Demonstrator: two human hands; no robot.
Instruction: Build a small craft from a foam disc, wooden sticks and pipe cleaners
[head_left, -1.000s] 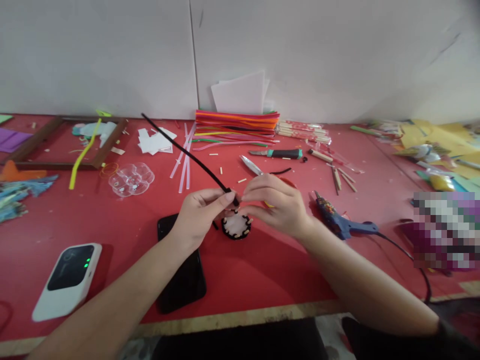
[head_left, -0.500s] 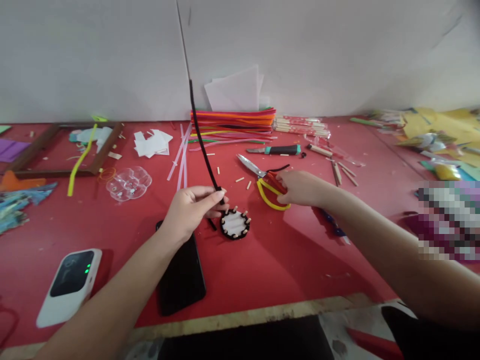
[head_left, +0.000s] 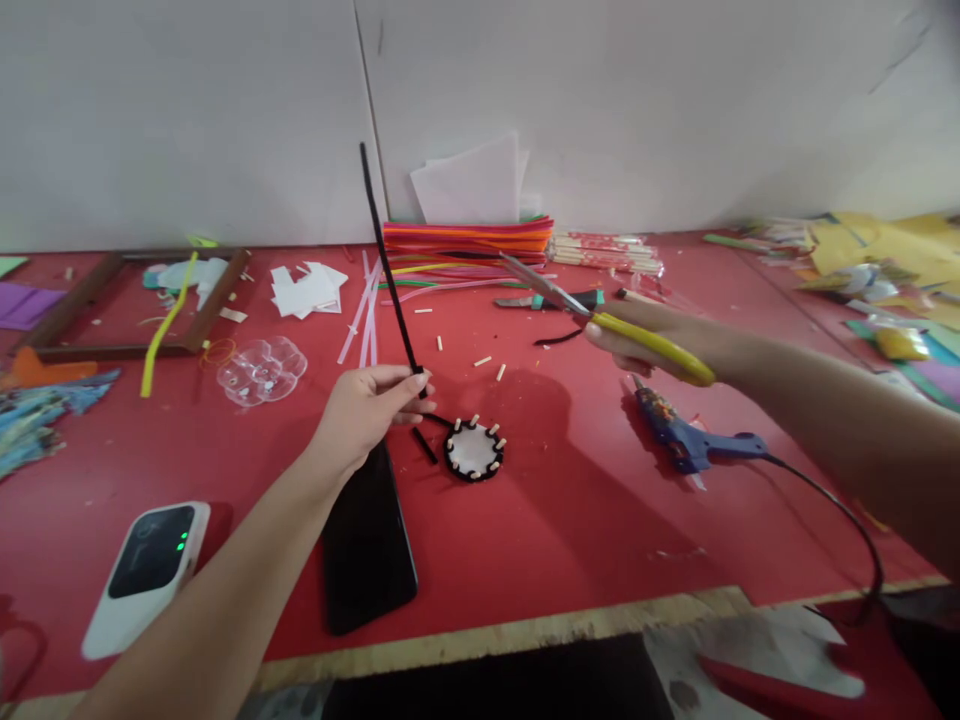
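Note:
My left hand (head_left: 369,408) pinches a long black pipe cleaner (head_left: 386,265) that stands nearly upright; its lower end runs to a small round disc (head_left: 473,451) ringed with black and short wooden pegs, lying on the red table (head_left: 570,520). My right hand (head_left: 645,345) is raised over the table, closed on yellow-handled scissors (head_left: 592,312) with the blades pointing left towards the pipe cleaner. A short black pipe cleaner scrap (head_left: 556,339) lies below the scissors.
A black phone (head_left: 367,545) and a white device (head_left: 146,578) lie near the front edge. A blue glue gun (head_left: 686,435) with its cord lies right. A stack of coloured pipe cleaners (head_left: 469,245), a knife (head_left: 551,299), wooden sticks (head_left: 604,252), a clear plastic piece (head_left: 261,368) and a wooden frame (head_left: 127,300) sit further back.
My right hand left the disc, reached to the scissors on the table and has lifted them. My left hand swung the pipe cleaner from slanting left to nearly upright.

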